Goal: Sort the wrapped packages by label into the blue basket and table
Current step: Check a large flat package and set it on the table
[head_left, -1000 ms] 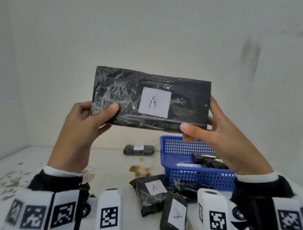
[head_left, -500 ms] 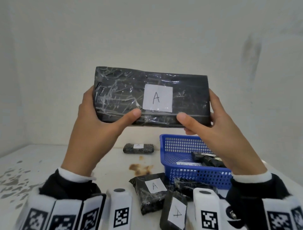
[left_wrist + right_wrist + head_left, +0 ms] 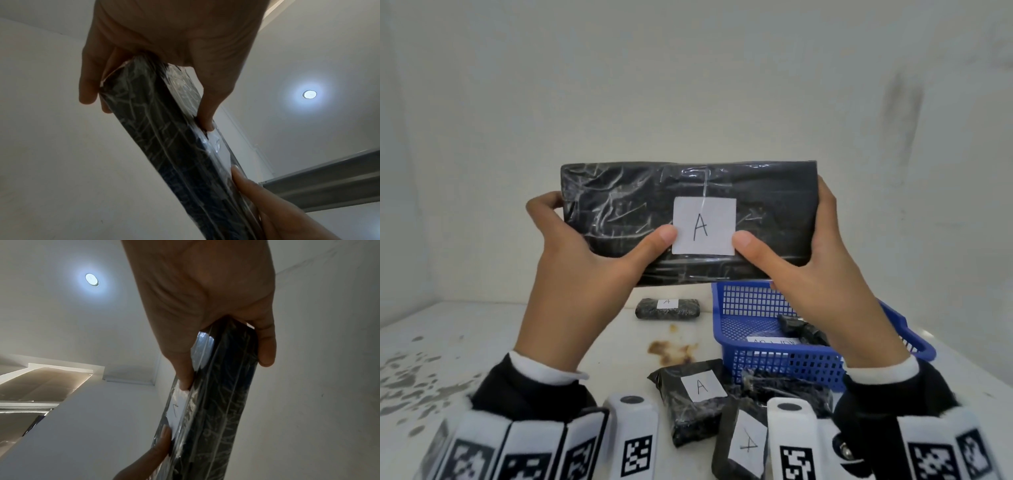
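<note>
Two hands hold one long black wrapped package (image 3: 688, 222) up at eye level above the desk (image 3: 517, 329), its broad face turned to the camera, most likely so the white label (image 3: 703, 226) marked "A" can be read before it is sorted. On the left, the left hand (image 3: 589, 260) clamps the package's left end, thumb pressed on the front just beside the label and fingers curled round behind. On the right, the right hand (image 3: 815, 270) mirrors it at the right end, thumb on the front beside the label's other edge, fingers wrapped behind; the wrist views show each thumb and the fingers squeezing the slab from opposite faces. Below, a small package marked "A" (image 3: 667, 309) lies alone at the far middle of the desk, apparently the table pile. Near the front, more black packages (image 3: 695, 394) wait, at least two labelled "A". Right of them stands the blue basket (image 3: 774, 363), already holding a wrapped item.
</note>
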{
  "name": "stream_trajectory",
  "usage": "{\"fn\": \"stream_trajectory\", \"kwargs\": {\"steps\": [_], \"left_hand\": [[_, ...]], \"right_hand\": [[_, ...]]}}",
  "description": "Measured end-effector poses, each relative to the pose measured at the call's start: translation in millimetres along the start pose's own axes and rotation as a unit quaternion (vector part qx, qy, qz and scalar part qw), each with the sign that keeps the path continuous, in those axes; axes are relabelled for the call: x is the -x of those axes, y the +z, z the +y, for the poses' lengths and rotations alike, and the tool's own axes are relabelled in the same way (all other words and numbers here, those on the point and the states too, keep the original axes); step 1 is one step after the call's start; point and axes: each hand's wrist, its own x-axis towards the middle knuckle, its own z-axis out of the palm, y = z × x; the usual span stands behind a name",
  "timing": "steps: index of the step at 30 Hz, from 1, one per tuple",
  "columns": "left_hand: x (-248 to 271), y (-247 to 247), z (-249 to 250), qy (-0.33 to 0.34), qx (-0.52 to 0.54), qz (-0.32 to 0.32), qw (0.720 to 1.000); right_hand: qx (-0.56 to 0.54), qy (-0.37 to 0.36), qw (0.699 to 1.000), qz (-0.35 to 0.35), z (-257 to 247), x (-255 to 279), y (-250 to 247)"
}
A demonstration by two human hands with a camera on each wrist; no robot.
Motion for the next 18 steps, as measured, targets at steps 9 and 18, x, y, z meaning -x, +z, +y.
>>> {"fn": "stream_trajectory", "kwargs": {"steps": [9,18], "left_hand": [[-5.8,-8.7,-9.7,-0.009,0.045,-0.048,0.998],[-21.1,-6.5,-32.9,-0.197,0.141,-0.089,0.966]], "right_hand": [[-0.022,0.059,0.998,-0.001,8.1,-4.1,-7.1],[-0.019,0.183,0.983,0.000,39.7,-8.1,14.1]]}}
